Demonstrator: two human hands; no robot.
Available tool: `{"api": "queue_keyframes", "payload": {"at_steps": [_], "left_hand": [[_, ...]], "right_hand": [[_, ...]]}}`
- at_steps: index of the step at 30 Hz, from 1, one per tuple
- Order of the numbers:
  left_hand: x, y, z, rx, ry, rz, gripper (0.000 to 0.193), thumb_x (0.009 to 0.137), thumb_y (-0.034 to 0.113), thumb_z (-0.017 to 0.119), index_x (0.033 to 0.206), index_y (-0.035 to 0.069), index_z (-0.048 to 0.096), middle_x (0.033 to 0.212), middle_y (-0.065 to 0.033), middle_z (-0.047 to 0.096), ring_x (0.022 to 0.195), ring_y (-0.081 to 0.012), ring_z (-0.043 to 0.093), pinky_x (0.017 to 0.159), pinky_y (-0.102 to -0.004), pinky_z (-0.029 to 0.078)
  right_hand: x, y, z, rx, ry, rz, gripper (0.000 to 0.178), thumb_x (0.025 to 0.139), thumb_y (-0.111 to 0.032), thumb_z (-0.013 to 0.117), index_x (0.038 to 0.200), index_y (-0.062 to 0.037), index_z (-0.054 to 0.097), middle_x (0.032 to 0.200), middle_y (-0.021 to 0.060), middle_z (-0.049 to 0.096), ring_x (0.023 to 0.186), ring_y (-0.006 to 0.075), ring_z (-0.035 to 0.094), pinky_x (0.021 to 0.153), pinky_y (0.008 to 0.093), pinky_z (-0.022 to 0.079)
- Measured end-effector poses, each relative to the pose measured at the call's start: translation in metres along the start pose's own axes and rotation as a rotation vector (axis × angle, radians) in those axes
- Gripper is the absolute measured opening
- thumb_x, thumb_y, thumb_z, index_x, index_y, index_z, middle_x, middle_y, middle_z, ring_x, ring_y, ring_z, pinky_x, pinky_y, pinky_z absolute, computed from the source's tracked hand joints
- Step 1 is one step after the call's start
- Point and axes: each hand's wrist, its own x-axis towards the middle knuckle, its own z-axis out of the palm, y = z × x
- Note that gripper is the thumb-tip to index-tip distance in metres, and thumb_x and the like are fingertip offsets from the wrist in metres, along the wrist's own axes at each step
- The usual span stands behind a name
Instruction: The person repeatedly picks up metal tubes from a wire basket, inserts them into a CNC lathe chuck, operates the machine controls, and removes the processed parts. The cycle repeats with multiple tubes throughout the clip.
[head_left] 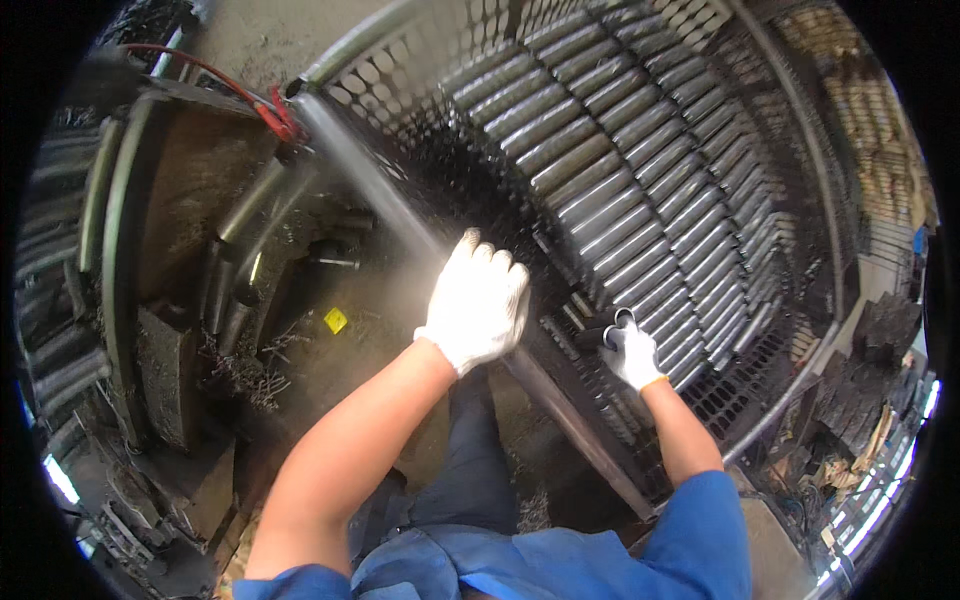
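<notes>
**Right hand [632, 360] closed on dark round tubes [591, 339], left hand [480, 305] over the crate rail [575, 420]**

Head view, right side: my white glove is clamped round the tubes. Two round ends show at my thumb side; the bodies point to the left. They sit just inside the perforated metal crate [375, 85], near its rail-side edge, close to the lower end of the stacked metal cylinders [610, 215]. Can't tell if the tubes touch anything beneath.

Left side: my fingers are together and folded over the rail, about mid-length. Palm side is hidden, so can't tell if it's a full clamp or just a rest. Rail runs diagonally, upper left to lower right, passing beneath that glove.

Cylinders lie side by side in several long columns, shiny on top. A dark gap separates them from the rail-side wall.

Outside the crate: red cable [215, 72] leads to a red fitting [280, 118] by the rail's upper end. Yellow tag [335, 320] flat on the floor [355, 370], left of my left glove. Small metal scraps [270, 380] lie beyond it, lower left. Upper part of the rail is blurred.
</notes>
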Motion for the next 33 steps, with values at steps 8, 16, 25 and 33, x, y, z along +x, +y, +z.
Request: {"api": "queue_keyframes", "payload": {"at_steps": [8,16,25,33], "left_hand": [[-0.127,0.048,-0.095,-0.531,0.328,-0.109,0.059,0.086,0.013,0.075,0.139,-0.005,0.058,0.124,-0.0276,0.068,0.116,-0.0462,0.066,0.105,-0.052,0.053],[-0.398,0.0,-0.235,-0.621,0.29,-0.267,0.088,0.077,0.008,0.074,0.16,0.001,0.045,0.157,-0.0289,0.054,0.149,-0.0431,0.051,0.126,-0.0474,0.041],[-0.77,0.004,-0.255,-0.634,0.286,-1.005,0.065,0.084,0.025,0.078,0.144,0.012,0.059,0.136,-0.0169,0.07,0.122,-0.0376,0.069,0.108,-0.0451,0.053],[-0.928,-0.027,-0.356,-0.586,1.205,-1.356,0.046,0.077,0.013,0.088,0.12,0.006,0.072,0.108,-0.0084,0.077,0.097,-0.0181,0.072,0.087,-0.036,0.059]], "right_hand": [[-0.19,-0.219,-0.234,-0.096,0.604,-0.675,0.028,0.068,-0.013,0.088,0.094,-0.0071,0.079,0.111,0.0242,0.072,0.081,0.0409,0.072,0.069,0.047,0.058],[-0.296,-0.499,-0.194,-0.164,0.227,-1.344,0.048,0.066,-0.013,0.084,0.113,-0.0197,0.083,0.098,0.0139,0.072,0.078,0.035,0.072,0.066,0.0462,0.059],[-0.388,-0.758,-0.019,-0.071,-0.14,-1.758,0.023,0.084,-0.024,0.087,0.096,-0.0099,0.072,0.123,0.0137,0.075,0.093,0.0379,0.075,0.075,0.0461,0.062],[-0.438,-0.938,0.022,0.108,0.142,-1.875,0.022,0.081,-0.025,0.088,0.087,-0.0117,0.071,0.1,0.0138,0.074,0.081,0.0385,0.073,0.069,0.0475,0.06]]}}
